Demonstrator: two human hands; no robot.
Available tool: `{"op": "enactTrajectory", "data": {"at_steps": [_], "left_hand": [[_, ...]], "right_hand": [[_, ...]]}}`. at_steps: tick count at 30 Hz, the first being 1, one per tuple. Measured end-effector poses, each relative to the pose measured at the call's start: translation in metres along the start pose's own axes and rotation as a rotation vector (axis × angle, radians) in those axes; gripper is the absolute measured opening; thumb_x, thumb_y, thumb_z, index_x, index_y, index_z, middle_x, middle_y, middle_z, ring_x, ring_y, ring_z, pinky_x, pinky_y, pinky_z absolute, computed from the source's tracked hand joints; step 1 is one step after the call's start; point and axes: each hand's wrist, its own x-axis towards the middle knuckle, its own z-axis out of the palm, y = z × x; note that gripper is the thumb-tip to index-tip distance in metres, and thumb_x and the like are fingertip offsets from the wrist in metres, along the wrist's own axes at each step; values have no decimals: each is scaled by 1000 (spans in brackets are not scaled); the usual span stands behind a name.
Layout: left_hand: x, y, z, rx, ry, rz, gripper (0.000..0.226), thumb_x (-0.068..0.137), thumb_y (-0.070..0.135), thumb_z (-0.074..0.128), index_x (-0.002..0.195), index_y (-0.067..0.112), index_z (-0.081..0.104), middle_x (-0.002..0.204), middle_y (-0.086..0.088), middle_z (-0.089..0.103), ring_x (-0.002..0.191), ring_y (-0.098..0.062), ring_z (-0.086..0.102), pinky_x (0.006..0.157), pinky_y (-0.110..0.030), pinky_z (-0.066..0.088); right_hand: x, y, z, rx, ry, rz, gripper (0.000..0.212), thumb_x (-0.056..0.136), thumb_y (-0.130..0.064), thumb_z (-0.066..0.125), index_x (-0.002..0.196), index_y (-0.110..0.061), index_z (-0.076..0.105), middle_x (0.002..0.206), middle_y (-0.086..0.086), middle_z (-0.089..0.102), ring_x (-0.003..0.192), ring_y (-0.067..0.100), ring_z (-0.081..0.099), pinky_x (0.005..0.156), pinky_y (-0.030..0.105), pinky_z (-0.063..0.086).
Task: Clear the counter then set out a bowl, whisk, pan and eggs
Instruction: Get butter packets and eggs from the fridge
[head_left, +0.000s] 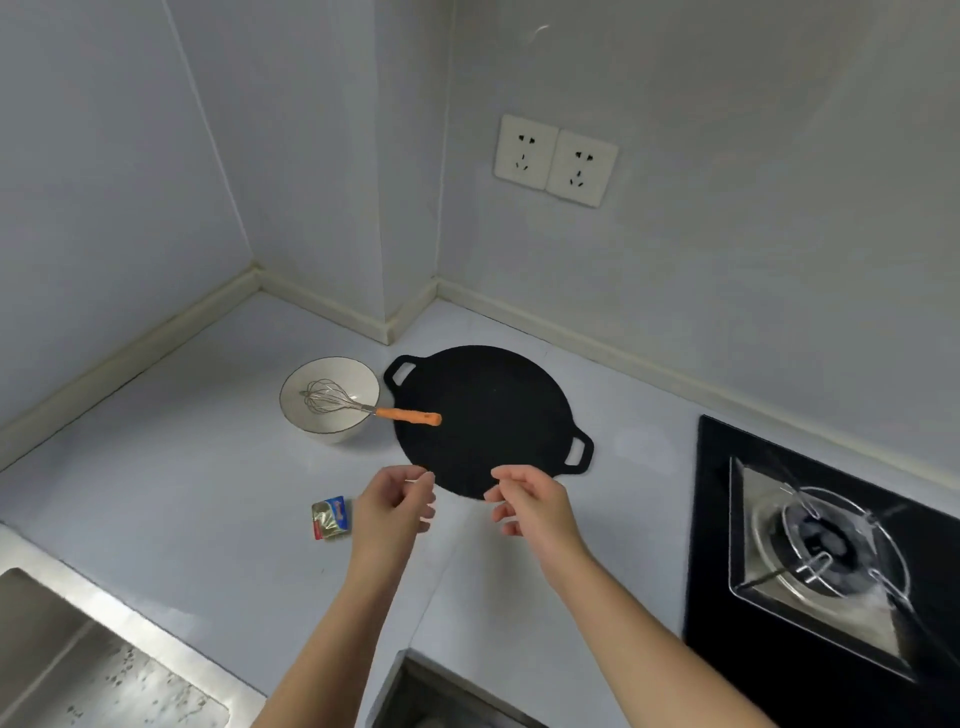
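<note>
Black pan (498, 410) lies flat near the desk's (208, 467) back corner. White bowl (332, 435) just left of it holds the whisk (405, 414), whose handle overhangs the pan. Left hand (395, 504) and right hand (530, 506) hover at the pan's near edge, each grip loosely curled, holding nothing.

Left hand (395, 501) & right hand (530, 506) both bare; forearms bare too, as far as the view goes. Slim wrists, slender fingers (511, 475). Nails & finer detail too blurred to tell.
</note>
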Motion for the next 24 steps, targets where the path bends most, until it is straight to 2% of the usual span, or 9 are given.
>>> {"op": "enactTrajectory", "data": {"at_steps": [4, 8, 16, 24], "left_hand": [[-44, 15, 57, 3, -199, 98, 4, 90, 16, 63, 93, 14, 65, 81, -2, 70, 72, -12, 67, 63, -26, 54], [-117, 17, 117, 24, -357, 187, 4, 91, 16, 62, 92, 14, 65, 81, 0, 70, 73, -11, 68, 62, -21, 55], [-306, -16, 232, -7, -652, 220, 5, 89, 11, 62, 86, 13, 66, 76, -3, 69, 73, -14, 66, 67, -28, 56], [-432, -32, 307, 36, -879, 275, 5, 88, 12, 63, 85, 14, 67, 78, -1, 70, 72, -11, 66, 66, -25, 55]], "right_hand": [[-40, 11, -68, 73, 121, -76, 22, 94, -6, 48, 100, -16, 66, 83, 3, 71, 64, 13, 62, 59, 25, 50], [-100, 43, -147, 34, 249, -133, 23, 95, -7, 46, 98, -20, 65, 81, 1, 71, 65, 11, 63, 58, 23, 48], [-264, 126, -318, -3, 606, -177, 24, 94, -5, 48, 91, -21, 66, 78, 1, 70, 60, 7, 62, 54, 21, 48], [-375, 177, -412, 103, 857, -170, 23, 93, -4, 48, 92, -18, 66, 76, 1, 69, 61, 7, 61, 55, 21, 48]]}}
